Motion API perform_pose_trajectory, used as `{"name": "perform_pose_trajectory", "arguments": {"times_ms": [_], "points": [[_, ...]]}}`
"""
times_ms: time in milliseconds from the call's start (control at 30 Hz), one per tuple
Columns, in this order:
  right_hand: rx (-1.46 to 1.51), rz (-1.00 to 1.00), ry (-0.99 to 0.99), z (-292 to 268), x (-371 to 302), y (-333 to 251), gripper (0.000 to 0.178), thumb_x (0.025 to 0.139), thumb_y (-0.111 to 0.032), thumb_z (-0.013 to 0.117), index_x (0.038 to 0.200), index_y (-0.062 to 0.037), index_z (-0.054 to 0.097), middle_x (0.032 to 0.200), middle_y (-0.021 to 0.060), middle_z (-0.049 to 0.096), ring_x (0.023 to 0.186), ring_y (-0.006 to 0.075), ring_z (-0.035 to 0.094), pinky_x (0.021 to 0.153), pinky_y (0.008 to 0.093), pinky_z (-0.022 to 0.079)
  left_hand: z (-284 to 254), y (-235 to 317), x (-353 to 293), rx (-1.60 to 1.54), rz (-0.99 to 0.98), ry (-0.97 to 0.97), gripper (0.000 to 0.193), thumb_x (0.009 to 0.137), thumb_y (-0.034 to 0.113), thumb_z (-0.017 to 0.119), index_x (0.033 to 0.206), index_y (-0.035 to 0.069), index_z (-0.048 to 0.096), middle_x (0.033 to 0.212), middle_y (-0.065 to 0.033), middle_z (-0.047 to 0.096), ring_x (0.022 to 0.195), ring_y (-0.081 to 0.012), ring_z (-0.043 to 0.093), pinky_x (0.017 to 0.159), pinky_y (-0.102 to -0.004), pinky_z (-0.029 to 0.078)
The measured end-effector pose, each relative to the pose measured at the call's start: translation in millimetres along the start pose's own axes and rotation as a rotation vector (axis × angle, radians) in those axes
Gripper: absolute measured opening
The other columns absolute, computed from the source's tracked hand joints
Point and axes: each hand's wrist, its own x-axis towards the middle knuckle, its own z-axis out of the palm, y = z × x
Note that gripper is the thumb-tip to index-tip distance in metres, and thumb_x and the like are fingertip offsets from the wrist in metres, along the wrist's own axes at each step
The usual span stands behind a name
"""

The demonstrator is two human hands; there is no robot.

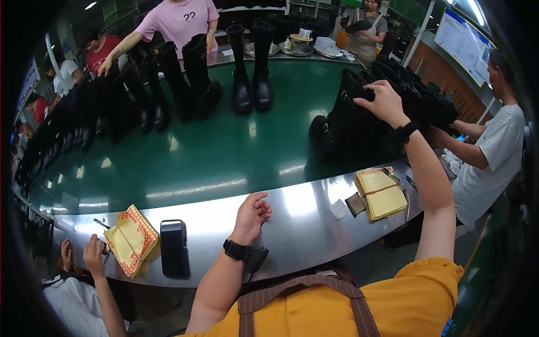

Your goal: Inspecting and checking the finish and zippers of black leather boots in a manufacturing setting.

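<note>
1. Left hand (252,216): resting on the steel counter edge (292,224), fingers loosely curled and apart, holding nothing. Black wrist strap behind it.
2. At 9 o'clock from the left hand: black handheld device (174,247) lying flat on the steel. Just past it, also 9 o'clock, a folded yellow patterned cloth (132,238).
3. Another person's hands (92,255) at the lower left, touching that cloth's near corner.
4. At 2 o'clock from the left hand: small pale pad (338,209), dark brush block (355,204), then a stack of yellow cloths (382,194), all on the steel strip.
5. Right hand (384,101): reaching out at 1 o'clock, fingers closed over the top of a black tall boot (345,121) standing on the green belt (213,151).
6. More black boots packed right behind it (415,95), touching; a person in a white shirt (494,151) works that cluster from 3 o'clock.
7. Far, 12 o'clock: boot pair (252,67) upright, standing alone.
8. 10–11 o'clock: long boot row (112,106) along the far belt edge, people in pink and red shirts behind it.
</note>
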Motion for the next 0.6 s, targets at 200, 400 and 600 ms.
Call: {"name": "perform_pose_trajectory", "arguments": {"times_ms": [200,400,600], "points": [[0.2,0.127,-0.567,-18,41,-12,0.102,0.065,-0.07,0.073,0.124,0.0103,0.054,0.117,0.0267,0.059,0.102,0.0272,0.065,0.074,0.0327,0.056,6,0,-1,0.008,0.018,-0.022,0.022,0.092,0.025,0.056,0.101,0.006,0.063,0.075,-0.0024,0.057,0.072,-0.0144,0.056,0.066,-0.0267,0.046],[0.228,-0.487,-0.012,17,73,-67,0.064,0.074,-0.049,0.075,0.088,0.0124,0.064,0.074,0.0246,0.065,0.062,0.0351,0.065,0.06,0.0371,0.054,11,0,2,0.032,0.057,-0.026,0.02,0.093,0.024,0.054,0.099,0.007,0.062,0.075,-0.0021,0.057,0.07,-0.0139,0.057,0.065,-0.0256,0.046],[0.456,-0.595,0.189,-60,83,-185,0.043,0.077,-0.034,0.076,0.079,0.0082,0.066,0.059,0.0219,0.058,0.053,0.032,0.061,0.051,0.0354,0.047,11,6,-6,-0.019,0.002,-0.034,0.017,0.091,0.024,0.057,0.095,0.008,0.063,0.074,-0.0012,0.057,0.068,-0.0132,0.057,0.063,-0.0244,0.045]]}}
